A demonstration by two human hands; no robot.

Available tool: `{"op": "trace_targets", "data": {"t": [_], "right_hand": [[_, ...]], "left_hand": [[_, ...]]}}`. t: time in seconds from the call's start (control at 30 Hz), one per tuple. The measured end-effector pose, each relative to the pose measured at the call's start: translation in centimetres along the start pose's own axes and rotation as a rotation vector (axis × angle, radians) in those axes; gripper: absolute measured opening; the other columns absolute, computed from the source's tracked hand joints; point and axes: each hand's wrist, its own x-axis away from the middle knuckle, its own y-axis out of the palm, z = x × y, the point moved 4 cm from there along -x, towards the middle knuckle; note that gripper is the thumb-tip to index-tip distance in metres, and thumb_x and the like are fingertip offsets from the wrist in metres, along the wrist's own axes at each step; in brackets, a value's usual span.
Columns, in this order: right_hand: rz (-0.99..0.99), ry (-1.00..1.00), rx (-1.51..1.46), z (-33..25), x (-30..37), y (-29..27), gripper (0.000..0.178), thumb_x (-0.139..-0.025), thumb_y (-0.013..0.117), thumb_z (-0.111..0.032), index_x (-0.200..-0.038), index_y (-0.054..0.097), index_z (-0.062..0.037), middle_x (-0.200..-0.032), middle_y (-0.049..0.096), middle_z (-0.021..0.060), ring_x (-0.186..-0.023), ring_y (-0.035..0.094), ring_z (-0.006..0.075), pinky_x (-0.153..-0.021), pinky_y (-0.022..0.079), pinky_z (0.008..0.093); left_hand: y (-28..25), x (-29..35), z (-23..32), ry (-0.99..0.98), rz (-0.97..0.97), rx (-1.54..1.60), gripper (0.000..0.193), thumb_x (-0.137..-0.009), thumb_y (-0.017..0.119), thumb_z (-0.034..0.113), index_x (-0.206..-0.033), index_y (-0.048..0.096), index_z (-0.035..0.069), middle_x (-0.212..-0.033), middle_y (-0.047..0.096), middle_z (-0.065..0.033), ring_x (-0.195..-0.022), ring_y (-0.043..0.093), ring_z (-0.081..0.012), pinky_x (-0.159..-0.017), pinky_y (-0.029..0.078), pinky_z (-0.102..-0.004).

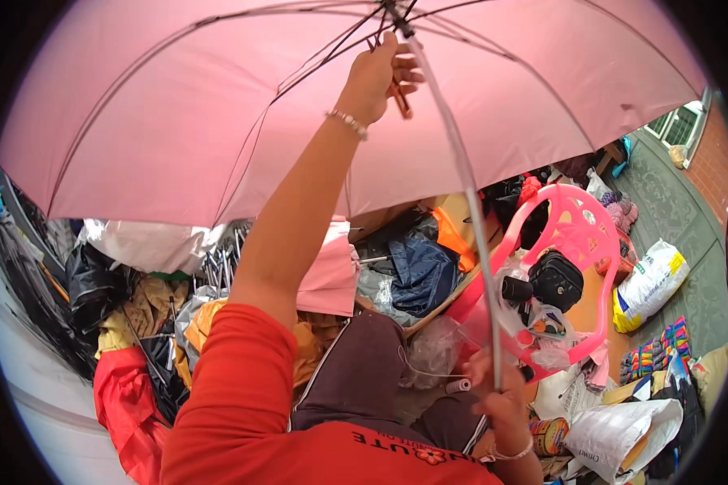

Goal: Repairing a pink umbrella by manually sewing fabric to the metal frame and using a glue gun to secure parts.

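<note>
Overhead spreads an open pink umbrella, its dark ribs meeting at the hub near the top edge. My left hand is raised beside the hub, closed around a small tool with reddish-brown handles, which looks like pliers. Its jaws are partly hidden among the ribs. The metal shaft slants down to my right hand, which grips it low, over my lap. Close by that hand are a small white spool and a thin white thread.
A pink plastic chair at right bears a black pouch and plastic bags. A cardboard box holds dark blue folded cloth. Folded umbrellas and red fabric crowd the left. A white sack lies beyond the chair.
</note>
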Motion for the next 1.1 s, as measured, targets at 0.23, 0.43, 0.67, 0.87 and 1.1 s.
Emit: {"op": "trace_targets", "data": {"t": [0.23,0.43,0.67,0.87,1.1], "right_hand": [[0.18,-0.674,-0.424,-12.6,0.2,-11.3,0.088,-0.076,0.058,-0.013,-0.158,0.027,-0.0046,-0.113,0.051,0.0148,-0.092,0.054,0.0282,-0.074,0.048,0.0346],[-0.211,-0.879,-0.258,-24.4,-3.7,-21.7,0.06,-0.095,0.051,-0.069,-0.129,0.062,-0.0203,-0.115,0.067,0.0288,-0.114,0.06,0.0421,-0.098,0.039,0.0713],[0.03,-0.548,-0.101,-18.2,-10.4,-22.6,0.029,-0.093,0.066,-0.033,-0.108,0.068,-0.0085,-0.084,0.061,0.0018,-0.069,0.06,0.0186,-0.066,0.051,0.0314],[0.523,-0.499,-0.103,-5.6,-8.2,-29.5,0.048,-0.089,0.072,-0.047,-0.121,0.065,-0.0112,-0.091,0.063,0.0027,-0.08,0.059,0.0184,-0.074,0.052,0.0338],[0.735,0.07,0.337,21.7,-2.1,-27.8,0.04,-0.098,0.049,-0.048,-0.107,0.063,-0.0122,-0.104,0.061,0.0029,-0.096,0.055,0.0156,-0.086,0.046,0.0354]], "left_hand": [[-1.2,6.9,0.1,0.645,0.069,-1.667,0.033,-0.102,0.052,0.028,-0.118,0.067,0.003,-0.138,0.055,-0.0242,-0.138,0.04,-0.0454,-0.107,0.027,-0.0714],[-3.3,13.2,-12.9,0.379,-0.436,-2.169,0.043,-0.101,0.049,0.021,-0.142,0.053,0.011,-0.165,0.019,-0.0216,-0.155,0.003,-0.0448,-0.106,0.012,-0.0825],[7.9,35.6,-26.2,-0.292,-1.337,-1.756,0.043,-0.098,0.052,0.024,-0.14,0.058,0.018,-0.157,0.032,-0.0275,-0.145,0.03,-0.0478,-0.099,0.027,-0.0855],[10.5,44.0,-31.8,-0.454,-1.558,-1.445,0.038,-0.098,0.054,0.023,-0.134,0.062,0.015,-0.151,0.044,-0.021,-0.133,0.042,-0.0449,-0.091,0.037,-0.0818],[9.1,41.9,-36.5,-0.534,-1.479,-0.987,0.028,-0.099,0.054,0.019,-0.12,0.069,0.008,-0.105,0.073,-0.0191,-0.09,0.07,-0.0334,-0.079,0.058,-0.0513]]}}
